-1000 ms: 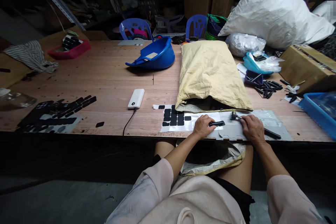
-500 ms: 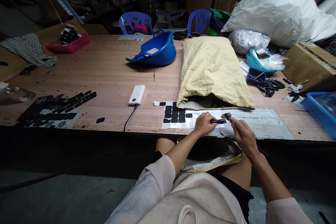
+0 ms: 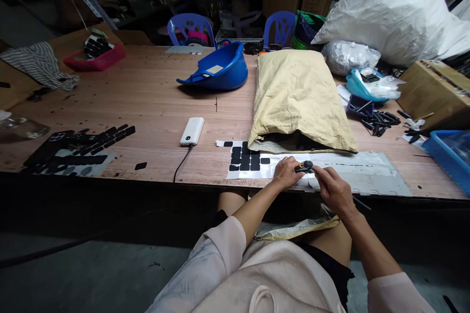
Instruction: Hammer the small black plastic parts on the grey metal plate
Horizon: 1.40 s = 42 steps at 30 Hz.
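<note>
My left hand [image 3: 286, 172] rests at the table's front edge, its fingers closed on a short black rod-like piece [image 3: 299, 169]. My right hand [image 3: 336, 190] grips a small hammer [image 3: 307, 164]; its dark rounded head is over the black piece, and its thin handle comes out behind the palm. Whether the head touches the piece, I cannot tell. Under both hands lies a whitish sheet [image 3: 367, 168]. Left of my left hand, black rounded-square stickers [image 3: 245, 156] sit on a white backing sheet.
A yellowish woven sack [image 3: 297, 98] lies just beyond my hands, mouth toward me. A white power bank [image 3: 192, 131] with a cable, a blue basin [image 3: 227, 68] and a pile of black pieces [image 3: 382, 121] are on the table. A blue tray [image 3: 448, 156] stands at right.
My right hand has brought the hammer head leftward, from beside the black piece to over it. My left hand stays in place with the piece.
</note>
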{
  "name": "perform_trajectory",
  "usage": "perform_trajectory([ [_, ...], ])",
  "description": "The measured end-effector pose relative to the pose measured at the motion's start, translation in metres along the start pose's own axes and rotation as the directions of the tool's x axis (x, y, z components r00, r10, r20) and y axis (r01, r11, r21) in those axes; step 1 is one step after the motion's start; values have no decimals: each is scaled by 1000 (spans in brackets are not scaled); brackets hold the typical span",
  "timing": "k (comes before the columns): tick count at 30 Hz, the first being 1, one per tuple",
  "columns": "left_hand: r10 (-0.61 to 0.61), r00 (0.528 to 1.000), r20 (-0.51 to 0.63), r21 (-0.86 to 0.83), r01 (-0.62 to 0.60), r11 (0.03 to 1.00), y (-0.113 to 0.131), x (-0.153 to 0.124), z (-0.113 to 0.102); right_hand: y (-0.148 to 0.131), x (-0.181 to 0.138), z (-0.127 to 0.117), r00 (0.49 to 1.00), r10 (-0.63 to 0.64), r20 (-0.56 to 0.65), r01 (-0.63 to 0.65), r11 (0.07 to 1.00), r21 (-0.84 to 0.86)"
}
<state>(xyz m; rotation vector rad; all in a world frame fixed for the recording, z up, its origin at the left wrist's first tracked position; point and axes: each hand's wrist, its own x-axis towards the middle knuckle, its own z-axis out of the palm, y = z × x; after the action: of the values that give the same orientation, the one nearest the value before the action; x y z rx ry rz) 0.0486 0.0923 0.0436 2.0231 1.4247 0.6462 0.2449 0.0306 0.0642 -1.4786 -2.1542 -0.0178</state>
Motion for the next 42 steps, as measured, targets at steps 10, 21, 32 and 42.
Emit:
perform_trajectory([
  [10,11,1000,-18,-20,-11,1000,-2,1,3,59,13,-1,994,9,-105,-20,995,-102],
  [21,60,997,-56,9,-60,998,-8,0,11,132,16,12,998,-36,-46,29,989,-142],
  [32,216,974,-64,19,-215,976,-6,-27,5,127,16,11,998,42,-47,-48,991,-126],
  [42,93,918,385,143,-158,977,-35,-118,30,123,16,12,995,69,-65,-77,990,-121],
])
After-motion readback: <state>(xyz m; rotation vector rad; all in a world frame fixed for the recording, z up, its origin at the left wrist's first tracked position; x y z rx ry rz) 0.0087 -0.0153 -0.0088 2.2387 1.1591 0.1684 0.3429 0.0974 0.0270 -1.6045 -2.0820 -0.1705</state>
